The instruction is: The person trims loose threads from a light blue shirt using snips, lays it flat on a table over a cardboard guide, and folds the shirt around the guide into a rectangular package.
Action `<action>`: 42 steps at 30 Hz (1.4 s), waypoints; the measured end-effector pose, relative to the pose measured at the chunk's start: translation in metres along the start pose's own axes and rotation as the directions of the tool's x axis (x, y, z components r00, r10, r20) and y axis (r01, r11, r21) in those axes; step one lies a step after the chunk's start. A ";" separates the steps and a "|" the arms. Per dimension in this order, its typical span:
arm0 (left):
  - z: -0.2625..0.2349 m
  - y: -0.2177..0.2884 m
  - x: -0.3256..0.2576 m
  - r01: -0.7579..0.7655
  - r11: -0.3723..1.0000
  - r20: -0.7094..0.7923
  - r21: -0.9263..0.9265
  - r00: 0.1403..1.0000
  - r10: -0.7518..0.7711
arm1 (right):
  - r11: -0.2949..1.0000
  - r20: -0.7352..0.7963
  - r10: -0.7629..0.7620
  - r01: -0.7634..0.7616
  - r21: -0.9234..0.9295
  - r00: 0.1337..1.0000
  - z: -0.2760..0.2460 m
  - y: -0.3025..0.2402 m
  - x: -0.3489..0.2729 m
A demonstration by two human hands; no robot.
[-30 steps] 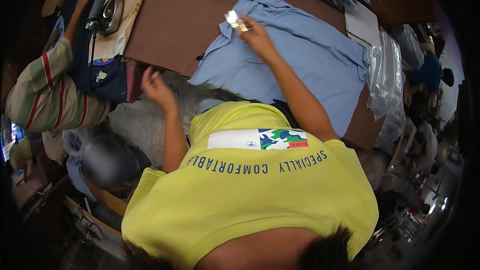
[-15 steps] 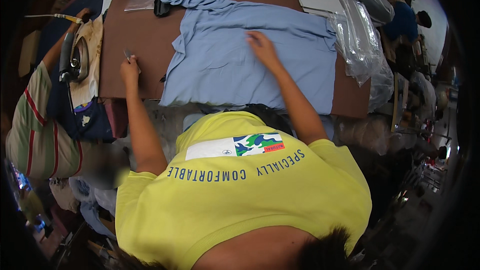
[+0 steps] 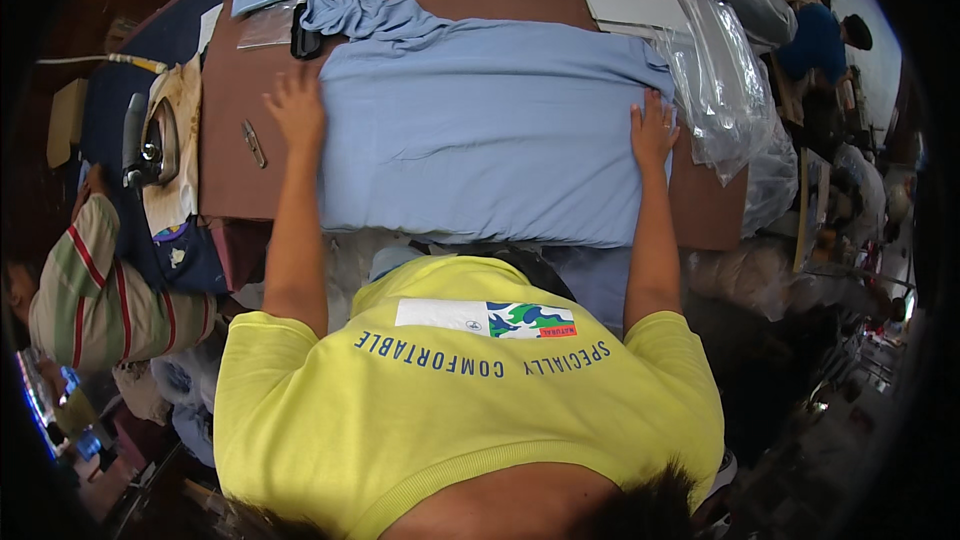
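Blue garment (image 3: pixel 480 155), spread flat on brown table (image 3: pixel 225 180); left hand (image 3: pixel 297 108) and right hand (image 3: pixel 652 130) pressed on its edges (fingers splayed, gripping nothing).

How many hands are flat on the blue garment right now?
2. The left hand presses the blue garment at its left edge; the right hand presses near its right edge. A co-worker's hand at far left is off it.

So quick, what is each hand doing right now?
Left hand: open, fingers spread, pressed flat on the left edge of the light blue garment, holding nothing.
Right hand: open, flat on the garment's right edge, holding nothing.
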State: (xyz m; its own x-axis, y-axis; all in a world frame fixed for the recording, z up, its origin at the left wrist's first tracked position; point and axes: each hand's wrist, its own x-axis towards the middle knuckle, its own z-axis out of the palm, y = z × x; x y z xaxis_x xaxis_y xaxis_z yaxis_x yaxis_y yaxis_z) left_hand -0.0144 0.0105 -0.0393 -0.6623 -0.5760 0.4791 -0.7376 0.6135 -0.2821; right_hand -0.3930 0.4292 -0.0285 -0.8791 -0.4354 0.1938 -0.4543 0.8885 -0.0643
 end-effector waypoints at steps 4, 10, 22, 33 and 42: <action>-0.016 0.005 0.042 0.299 0.934 0.087 -0.197 0.954 -0.287 | 0.996 -0.176 -0.082 0.074 -0.051 0.981 0.013 0.003 0.025; -0.001 0.084 0.031 0.220 0.927 0.134 -0.302 0.973 -0.188 | 0.991 -0.087 -0.104 0.096 -0.095 0.991 0.021 -0.022 0.053; 0.062 0.078 0.117 0.148 0.945 0.282 -0.292 0.957 -0.063 | 0.998 0.022 -0.043 0.041 0.054 0.999 0.034 -0.003 0.090; -0.074 0.036 -0.080 0.118 0.947 0.243 -0.300 0.969 -0.044 | 0.992 0.112 -0.123 0.120 0.033 0.986 -0.028 0.060 -0.134; -0.080 -0.001 -0.101 0.089 0.983 0.197 -0.157 0.979 -0.058 | 0.971 -0.101 -0.070 0.091 0.220 0.992 -0.037 0.088 -0.104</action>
State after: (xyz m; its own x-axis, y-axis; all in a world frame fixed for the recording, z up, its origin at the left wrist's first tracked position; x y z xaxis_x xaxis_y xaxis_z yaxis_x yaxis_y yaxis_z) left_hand 0.0632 0.1113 -0.0210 -0.6317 -0.7055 0.3213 -0.7640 0.6369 -0.1038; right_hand -0.3367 0.5582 -0.0184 -0.8260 -0.4800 0.2954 -0.5531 0.7913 -0.2606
